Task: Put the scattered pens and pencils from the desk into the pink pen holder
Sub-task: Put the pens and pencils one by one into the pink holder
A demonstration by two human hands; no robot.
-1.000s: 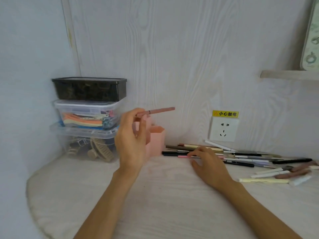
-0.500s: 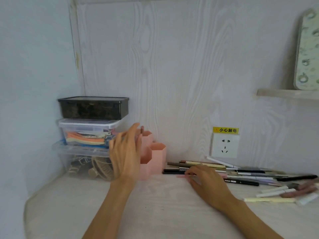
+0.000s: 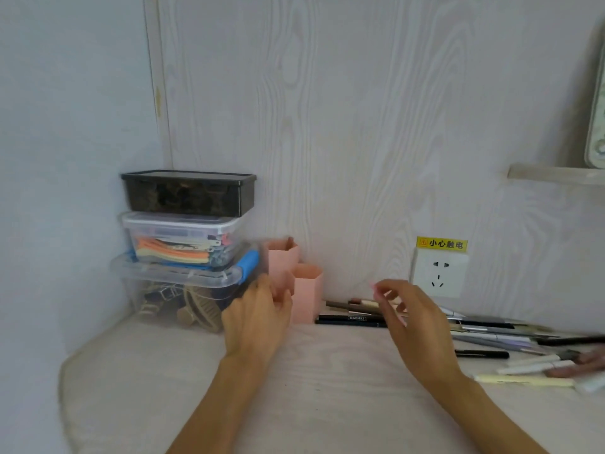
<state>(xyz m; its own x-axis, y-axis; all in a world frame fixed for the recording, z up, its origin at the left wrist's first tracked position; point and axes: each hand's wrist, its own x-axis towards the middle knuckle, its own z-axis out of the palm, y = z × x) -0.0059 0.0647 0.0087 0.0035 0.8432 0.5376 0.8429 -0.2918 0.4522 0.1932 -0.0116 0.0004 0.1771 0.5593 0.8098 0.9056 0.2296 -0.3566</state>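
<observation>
Pens and pencils [image 3: 484, 332] lie scattered right of the pink hexagonal plastic pen holder [image 3: 296, 283]. My left hand [image 3: 258, 317], relaxed and empty, touches it; my right hand [image 3: 409, 317] pinches a pink pen [image 3: 376, 290], blurred. A loose pinch could drop it.

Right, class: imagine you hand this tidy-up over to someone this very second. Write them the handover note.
Left hand: open and empty, just in front of the pink pen holder; whether it touches is unclear.
Right hand: raised, and seems to pinch a pink pen, though it is blurred.
Done: one brown pencil stands in the holder's taller rear compartment.
Left: the held pen, plus the scattered pens on the desk right of the holder, starting with the black pens nearest it.
</observation>
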